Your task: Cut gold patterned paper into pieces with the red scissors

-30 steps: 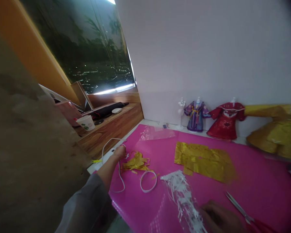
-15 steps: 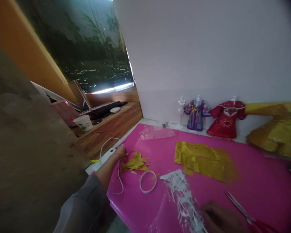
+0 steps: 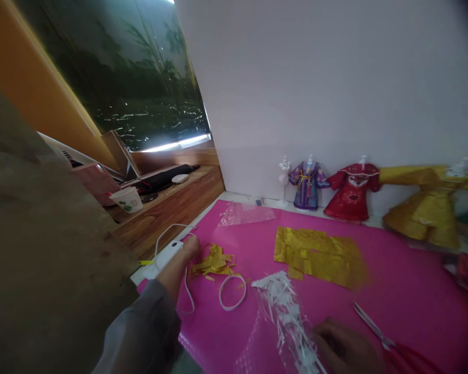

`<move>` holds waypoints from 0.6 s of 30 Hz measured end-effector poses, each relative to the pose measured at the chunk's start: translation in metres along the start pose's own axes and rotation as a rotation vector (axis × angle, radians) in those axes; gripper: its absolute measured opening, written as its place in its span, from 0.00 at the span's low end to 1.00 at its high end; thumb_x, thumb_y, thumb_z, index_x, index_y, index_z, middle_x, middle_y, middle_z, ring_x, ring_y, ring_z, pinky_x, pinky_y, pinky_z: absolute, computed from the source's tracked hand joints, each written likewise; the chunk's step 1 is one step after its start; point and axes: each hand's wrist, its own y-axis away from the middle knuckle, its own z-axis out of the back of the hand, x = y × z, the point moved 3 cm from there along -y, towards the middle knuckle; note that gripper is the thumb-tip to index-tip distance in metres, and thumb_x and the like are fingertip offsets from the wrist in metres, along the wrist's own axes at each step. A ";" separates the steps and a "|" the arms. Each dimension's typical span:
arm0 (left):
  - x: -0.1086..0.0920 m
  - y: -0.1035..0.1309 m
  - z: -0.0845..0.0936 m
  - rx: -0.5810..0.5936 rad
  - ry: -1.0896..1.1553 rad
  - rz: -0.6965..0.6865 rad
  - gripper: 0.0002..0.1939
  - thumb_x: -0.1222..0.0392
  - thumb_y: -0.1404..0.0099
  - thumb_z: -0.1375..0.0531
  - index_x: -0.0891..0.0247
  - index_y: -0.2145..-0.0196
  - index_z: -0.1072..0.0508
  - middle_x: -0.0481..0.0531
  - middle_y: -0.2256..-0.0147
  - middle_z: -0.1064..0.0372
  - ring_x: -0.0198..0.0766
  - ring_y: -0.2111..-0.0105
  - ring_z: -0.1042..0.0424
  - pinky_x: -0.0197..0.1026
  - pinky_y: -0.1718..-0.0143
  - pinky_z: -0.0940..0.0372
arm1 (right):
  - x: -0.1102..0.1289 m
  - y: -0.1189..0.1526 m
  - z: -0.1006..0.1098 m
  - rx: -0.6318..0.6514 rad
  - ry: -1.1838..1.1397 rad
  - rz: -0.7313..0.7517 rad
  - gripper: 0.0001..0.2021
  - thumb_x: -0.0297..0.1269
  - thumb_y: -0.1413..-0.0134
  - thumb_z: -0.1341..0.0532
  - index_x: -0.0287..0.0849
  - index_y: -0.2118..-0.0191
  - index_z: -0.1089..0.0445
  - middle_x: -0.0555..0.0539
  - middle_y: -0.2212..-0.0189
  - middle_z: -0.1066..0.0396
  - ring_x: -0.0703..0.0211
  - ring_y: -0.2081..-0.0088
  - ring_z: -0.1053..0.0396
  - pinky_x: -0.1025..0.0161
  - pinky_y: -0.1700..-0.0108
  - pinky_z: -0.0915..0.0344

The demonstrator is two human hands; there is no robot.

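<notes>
My left hand (image 3: 192, 246) reaches to the far left side of the pink mat (image 3: 234, 228), close to a small heap of gold fabric scraps (image 3: 216, 259) and a white cable (image 3: 187, 291). Its fingers point away from me and are mostly hidden. At the bottom, my right hand (image 3: 345, 345) rests with curled fingers at the edge of a clear bag of white shreds (image 3: 288, 311); whether it grips the plastic is unclear. Scissors with red handles (image 3: 386, 340) lie just right of that hand. Flat gold fabric pieces (image 3: 320, 254) lie beyond it.
Along the wall stand a bare white mini mannequin (image 3: 284, 179) and small purple (image 3: 307, 187), red (image 3: 354, 192) and gold garments (image 3: 429, 208). A white cable loop (image 3: 233, 292) and crumpled clear plastic (image 3: 245, 214) lie on the mat. A paper cup (image 3: 127, 199) stands on the wooden ledge.
The whole view has shifted slightly, so most things appear a little further left. Both hands keep nearly the same places relative to the scraps and the bag.
</notes>
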 end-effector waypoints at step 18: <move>-0.135 0.149 0.067 -0.124 0.461 -0.648 0.05 0.71 0.40 0.41 0.66 0.68 0.25 0.47 0.70 0.26 0.35 0.68 0.27 0.36 0.65 0.32 | 0.001 -0.002 -0.002 -0.129 -0.349 -0.217 0.12 0.42 0.49 0.38 0.42 0.77 0.25 0.52 0.83 0.27 0.59 0.80 0.31 0.67 0.78 0.35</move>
